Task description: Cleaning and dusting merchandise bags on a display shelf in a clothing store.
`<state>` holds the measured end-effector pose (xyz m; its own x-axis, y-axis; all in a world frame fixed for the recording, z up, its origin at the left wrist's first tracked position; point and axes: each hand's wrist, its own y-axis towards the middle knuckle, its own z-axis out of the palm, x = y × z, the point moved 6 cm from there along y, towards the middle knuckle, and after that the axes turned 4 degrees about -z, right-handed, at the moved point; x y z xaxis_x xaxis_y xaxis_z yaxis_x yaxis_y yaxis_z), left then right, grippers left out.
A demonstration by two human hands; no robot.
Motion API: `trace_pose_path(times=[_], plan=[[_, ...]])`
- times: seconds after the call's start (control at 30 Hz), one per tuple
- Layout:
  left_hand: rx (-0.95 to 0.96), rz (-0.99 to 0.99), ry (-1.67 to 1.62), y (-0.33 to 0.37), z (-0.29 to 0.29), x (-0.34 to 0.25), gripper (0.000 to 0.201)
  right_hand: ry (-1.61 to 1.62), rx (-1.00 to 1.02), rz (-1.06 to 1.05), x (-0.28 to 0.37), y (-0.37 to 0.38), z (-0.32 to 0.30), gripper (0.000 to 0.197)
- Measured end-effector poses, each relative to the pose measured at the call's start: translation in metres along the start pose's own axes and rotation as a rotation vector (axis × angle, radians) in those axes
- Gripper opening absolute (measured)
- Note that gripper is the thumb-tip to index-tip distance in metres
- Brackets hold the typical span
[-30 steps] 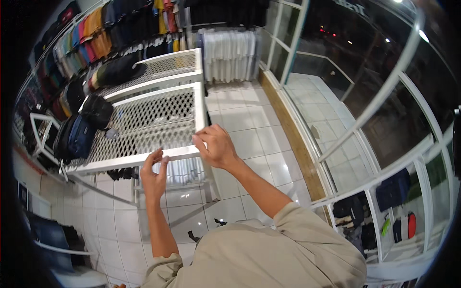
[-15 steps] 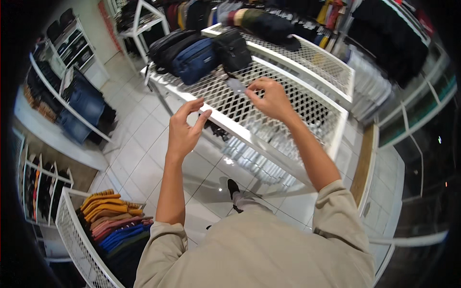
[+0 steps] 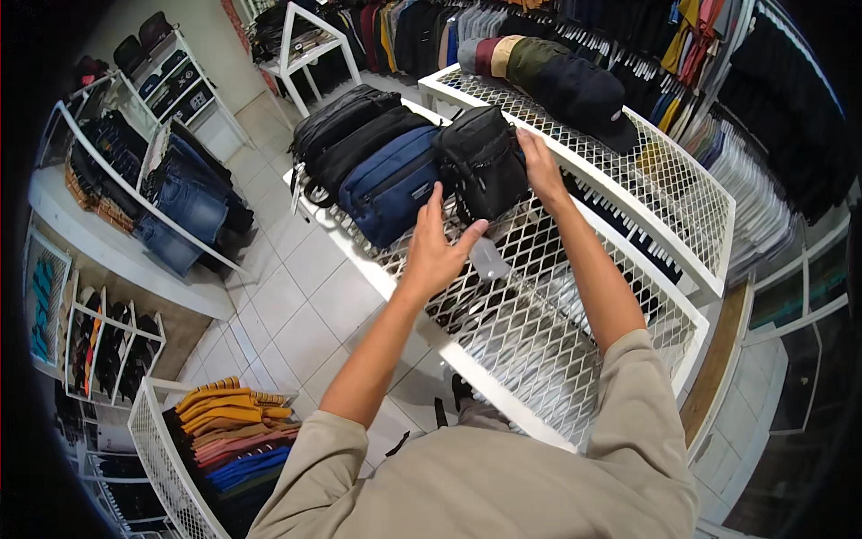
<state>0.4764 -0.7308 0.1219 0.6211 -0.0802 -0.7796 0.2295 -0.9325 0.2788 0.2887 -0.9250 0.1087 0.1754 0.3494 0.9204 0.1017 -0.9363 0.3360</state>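
A small black shoulder bag (image 3: pixel 485 160) stands upright on a white wire-mesh table (image 3: pixel 575 346), at the right end of a row of bags. Along its right side lies my right hand (image 3: pixel 541 169), fingers stretched and some of them hidden at the bag's edge. My left hand (image 3: pixel 435 247) is at the bag's lower front left, thumb and fingers apart; whether it touches the bag, I cannot tell. A grey tag (image 3: pixel 488 259) rests on the mesh just beside my left thumb. Left of the black bag sit a blue bag (image 3: pixel 388 189) and a black bag (image 3: pixel 346 121).
Behind the table, a second mesh stand (image 3: pixel 691 193) carries a row of caps (image 3: pixel 575 85). Hanging clothes line the back wall. Jeans (image 3: pixel 184 211) hang on a rail at left, and folded shirts (image 3: pixel 233 418) fill a mesh bin at lower left.
My right hand has let go of the grey tag and moved up to the black bag's right side. My left hand has moved right, from the table's front edge to the bag's front.
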Motion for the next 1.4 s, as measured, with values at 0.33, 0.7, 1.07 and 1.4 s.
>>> trace_pose_path(times=[0.33,0.7,1.07,1.4], plan=[[-0.092,0.019,-0.270,0.006,0.040,-0.029,0.095,0.169,-0.222,-0.089,0.019,-0.035,-0.026,0.049],[0.172,0.442,-0.780,-0.047,0.000,-0.141,0.083,0.052,-0.620,-0.331,0.205,-0.225,-0.118,0.045],[1.100,0.431,-1.132,-0.257,0.006,-0.181,0.089,-0.286,-1.455,-0.302,0.284,-0.558,-0.062,0.044],[1.689,0.722,-1.067,-0.473,0.000,-0.231,0.110,-0.622,-1.921,-0.109,0.312,-0.786,-0.029,0.042]])
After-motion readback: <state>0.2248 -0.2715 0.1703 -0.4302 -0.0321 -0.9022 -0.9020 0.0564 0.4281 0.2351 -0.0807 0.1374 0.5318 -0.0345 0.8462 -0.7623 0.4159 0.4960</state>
